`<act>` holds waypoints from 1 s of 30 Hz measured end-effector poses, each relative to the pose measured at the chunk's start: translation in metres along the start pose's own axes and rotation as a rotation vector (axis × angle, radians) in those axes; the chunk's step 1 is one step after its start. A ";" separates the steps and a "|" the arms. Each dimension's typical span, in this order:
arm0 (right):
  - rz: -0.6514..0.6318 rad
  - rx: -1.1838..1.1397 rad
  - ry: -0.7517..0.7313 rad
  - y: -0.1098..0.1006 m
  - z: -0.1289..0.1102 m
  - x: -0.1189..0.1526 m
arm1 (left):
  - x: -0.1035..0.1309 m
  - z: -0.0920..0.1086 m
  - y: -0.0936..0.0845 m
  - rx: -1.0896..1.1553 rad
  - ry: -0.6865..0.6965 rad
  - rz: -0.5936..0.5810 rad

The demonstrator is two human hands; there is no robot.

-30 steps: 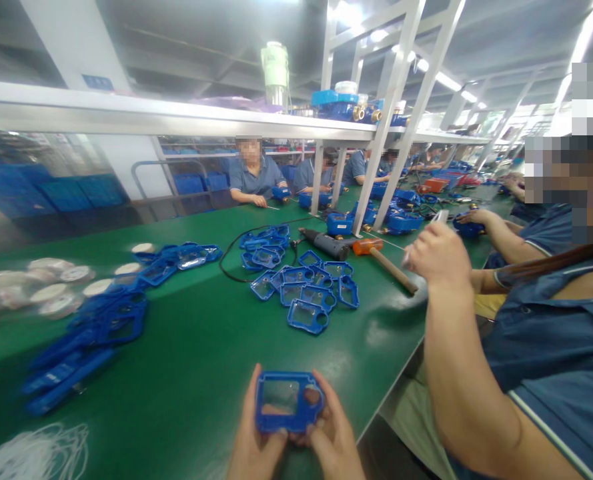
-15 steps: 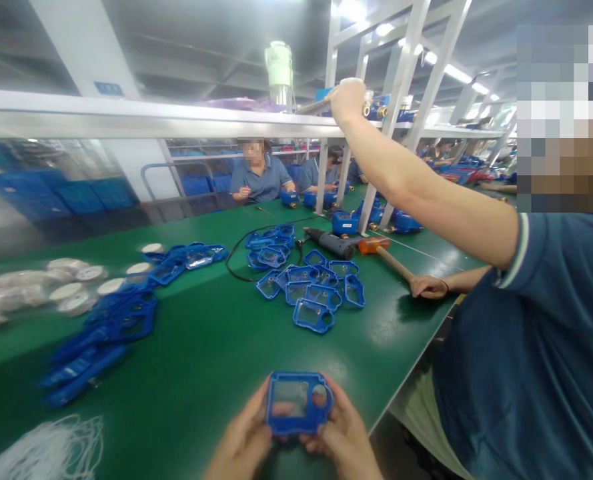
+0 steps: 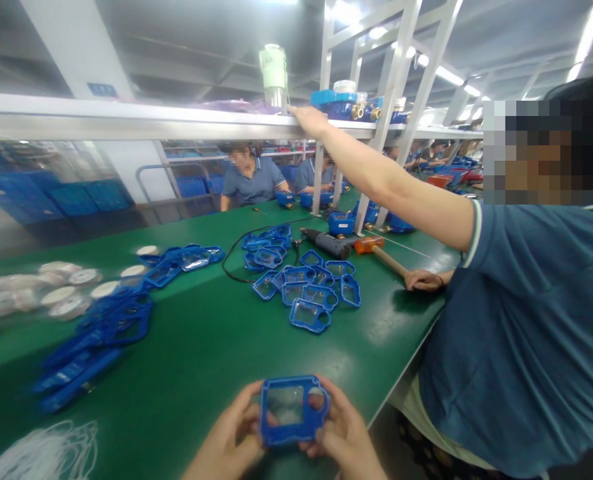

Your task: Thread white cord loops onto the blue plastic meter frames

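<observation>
Close to me, above the green table, a blue plastic cover with a clear window and a round hole [image 3: 290,435] is held up between both hands. My left hand [image 3: 236,427] grips its left edge, fingers behind and thumb near the lower corner. Around its right side, by the round hole, my right hand [image 3: 345,430] is closed. Beyond them lies a loose group of similar blue covers [image 3: 310,316], with another pile of blue covers [image 3: 111,317] to the left.
At the right a co-worker [image 3: 521,300] rests one hand on an orange-headed mallet [image 3: 370,245] and reaches the other to the metal shelf [image 3: 176,125]. A dark power tool [image 3: 326,243] with a cable, white rolls [image 3: 69,300] and white strings [image 3: 46,453] lie on the green table [image 3: 201,360].
The co-worker's raised hand has moved left along the shelf, off a blue part there, and their body has leaned in. My hands keep holding the cover, slightly lower, the left fingers a little shifted.
</observation>
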State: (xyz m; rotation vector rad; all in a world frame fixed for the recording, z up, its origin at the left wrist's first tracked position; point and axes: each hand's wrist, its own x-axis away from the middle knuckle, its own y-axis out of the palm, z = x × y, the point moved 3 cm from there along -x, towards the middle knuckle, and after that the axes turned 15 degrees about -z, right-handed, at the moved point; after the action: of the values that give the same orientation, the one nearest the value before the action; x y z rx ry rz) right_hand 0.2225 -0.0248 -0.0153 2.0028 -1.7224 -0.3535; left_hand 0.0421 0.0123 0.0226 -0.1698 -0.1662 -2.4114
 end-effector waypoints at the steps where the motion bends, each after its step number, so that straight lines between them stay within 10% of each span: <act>1: -0.008 0.001 0.005 0.000 0.000 0.000 | 0.001 0.003 0.000 0.001 -0.002 0.002; 30: -0.106 0.453 0.234 -0.006 -0.025 0.009 | 0.008 0.016 -0.009 -0.459 -0.199 0.047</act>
State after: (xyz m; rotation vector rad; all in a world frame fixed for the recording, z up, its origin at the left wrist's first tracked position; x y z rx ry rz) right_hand 0.2408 -0.0285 0.0038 2.3420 -1.6568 0.2567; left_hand 0.0320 0.0164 0.0386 -0.6152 0.3023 -2.3479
